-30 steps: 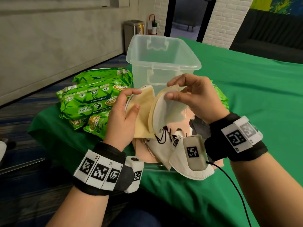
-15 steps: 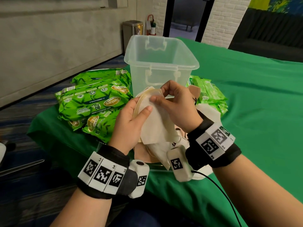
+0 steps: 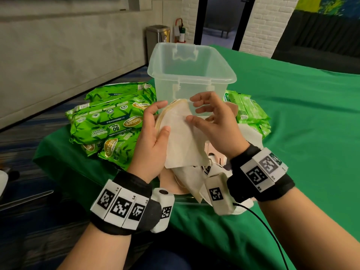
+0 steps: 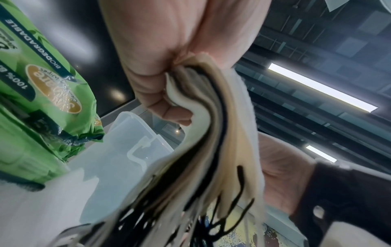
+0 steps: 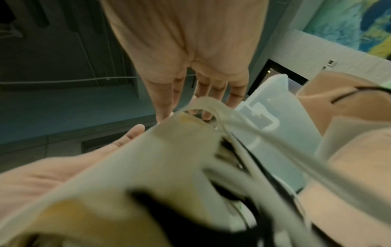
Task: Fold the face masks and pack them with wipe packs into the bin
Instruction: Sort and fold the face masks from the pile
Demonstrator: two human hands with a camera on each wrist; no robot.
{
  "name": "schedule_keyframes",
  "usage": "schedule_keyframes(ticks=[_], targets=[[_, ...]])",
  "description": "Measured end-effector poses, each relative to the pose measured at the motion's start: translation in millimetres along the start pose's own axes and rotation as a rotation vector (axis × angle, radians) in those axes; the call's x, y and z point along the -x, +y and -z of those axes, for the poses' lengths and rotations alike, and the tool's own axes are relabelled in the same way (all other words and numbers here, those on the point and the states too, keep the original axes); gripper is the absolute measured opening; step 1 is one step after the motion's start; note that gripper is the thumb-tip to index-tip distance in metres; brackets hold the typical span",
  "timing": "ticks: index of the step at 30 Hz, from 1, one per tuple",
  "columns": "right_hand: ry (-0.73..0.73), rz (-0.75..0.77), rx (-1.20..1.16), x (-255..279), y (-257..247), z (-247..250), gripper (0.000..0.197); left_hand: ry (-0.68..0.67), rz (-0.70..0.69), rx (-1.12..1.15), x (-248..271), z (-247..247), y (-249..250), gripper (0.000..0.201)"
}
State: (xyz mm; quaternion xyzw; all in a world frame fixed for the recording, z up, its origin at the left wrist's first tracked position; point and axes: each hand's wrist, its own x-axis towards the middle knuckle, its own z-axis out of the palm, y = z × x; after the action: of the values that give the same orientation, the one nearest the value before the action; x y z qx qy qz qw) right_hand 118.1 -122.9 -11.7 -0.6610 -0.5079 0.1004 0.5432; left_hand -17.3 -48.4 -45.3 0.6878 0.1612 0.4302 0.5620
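My left hand (image 3: 153, 131) grips a folded cream face mask (image 3: 181, 141) in front of the clear plastic bin (image 3: 191, 75), thumb on the near face and fingers behind. The left wrist view shows that hand (image 4: 169, 93) curled round several folded layers (image 4: 215, 133) with black ear loops hanging below. My right hand (image 3: 210, 117) is beside the mask with its fingers spread and only the thumb tip touching it. In the right wrist view the fingers (image 5: 194, 83) hang straight above the mask (image 5: 158, 158). The bin looks empty.
Green wipe packs (image 3: 109, 121) are stacked left of the bin, with more packs (image 3: 247, 112) to its right. A loose pile of masks (image 3: 187, 178) lies below my hands on the green tablecloth (image 3: 292, 133). The table's edge runs near my left wrist.
My right hand swung the mask's open half over onto the half in my left hand, then let go and spread its fingers. My left hand kept its grip.
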Motion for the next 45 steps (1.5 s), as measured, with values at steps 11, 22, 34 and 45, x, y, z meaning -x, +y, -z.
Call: schedule_keyframes(ticks=[11, 22, 34, 45], targets=[[0.010, 0.085, 0.260, -8, -11, -1, 0.025, 0.032, 0.061, 0.015, -2, 2, -2, 0.041], [-0.130, -0.075, 0.120, -8, -16, -6, 0.029, 0.009, 0.078, -0.059, 0, -1, -5, 0.031], [-0.180, -0.096, 0.101, -8, -12, -5, 0.033, 0.000, 0.084, 0.006, 4, 1, -1, 0.035], [-0.068, -0.053, -0.019, -6, -10, -10, 0.032, 0.004, 0.053, 0.089, 4, 1, 0, 0.040]])
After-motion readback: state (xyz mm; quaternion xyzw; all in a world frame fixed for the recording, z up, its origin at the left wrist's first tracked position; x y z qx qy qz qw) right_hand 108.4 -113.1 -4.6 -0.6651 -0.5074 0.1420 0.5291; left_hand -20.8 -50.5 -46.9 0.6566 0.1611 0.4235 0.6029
